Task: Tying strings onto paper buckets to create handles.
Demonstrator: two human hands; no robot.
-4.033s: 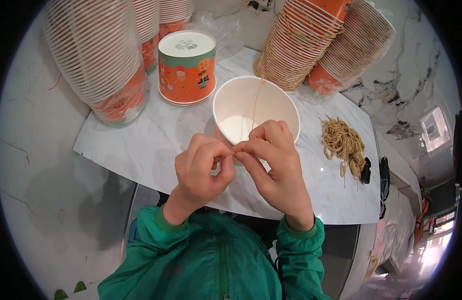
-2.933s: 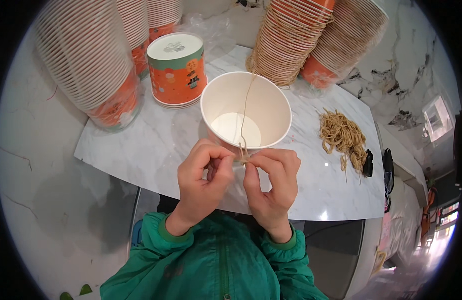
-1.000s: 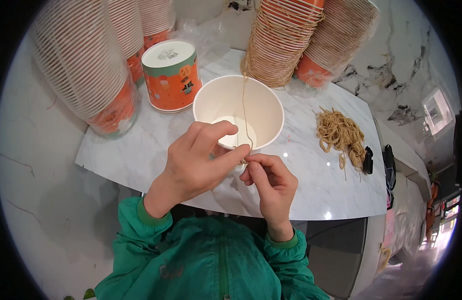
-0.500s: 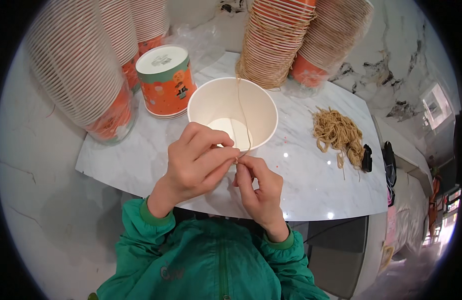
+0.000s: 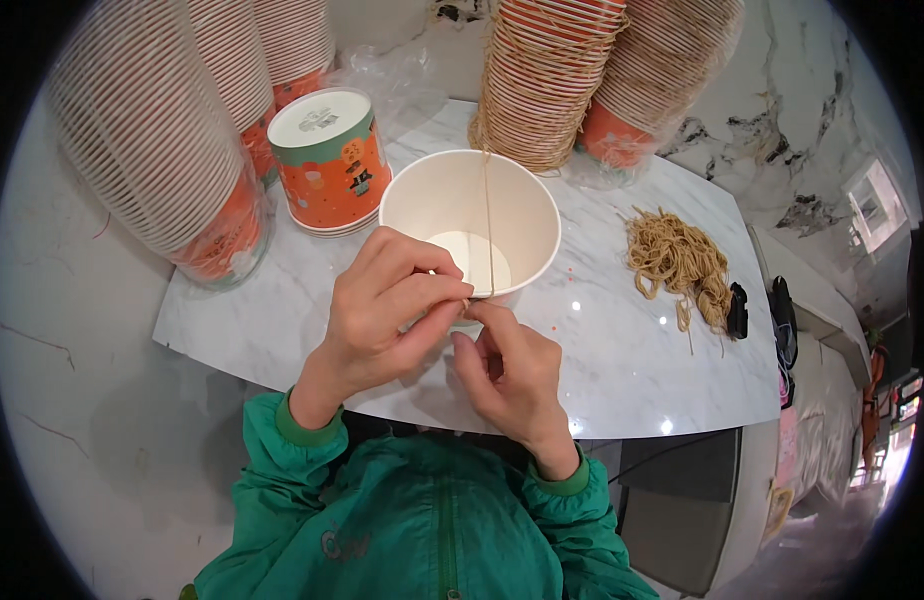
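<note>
tub [image 5: 437, 205], white inside, mouth up on worktop [image 5: 622, 380]; twine [image 5: 488, 220] spans its mouth to the near rim. left grip [image 5: 372, 315]: at that rim, fingertips pinching twine. right grip [image 5: 520, 378]: alongside, thumb parted from forefinger. beyond: upturned orange tub [image 5: 327, 185]; nested stacks [image 5: 147, 130]; twine-wound stack [image 5: 544, 85]. right: twine heap [image 5: 677, 255].

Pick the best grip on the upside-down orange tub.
Likely grip the upside-down orange tub around its green band, from above: closed base faces up, rim is down at the table, and the open tub stands close on its right.
</note>
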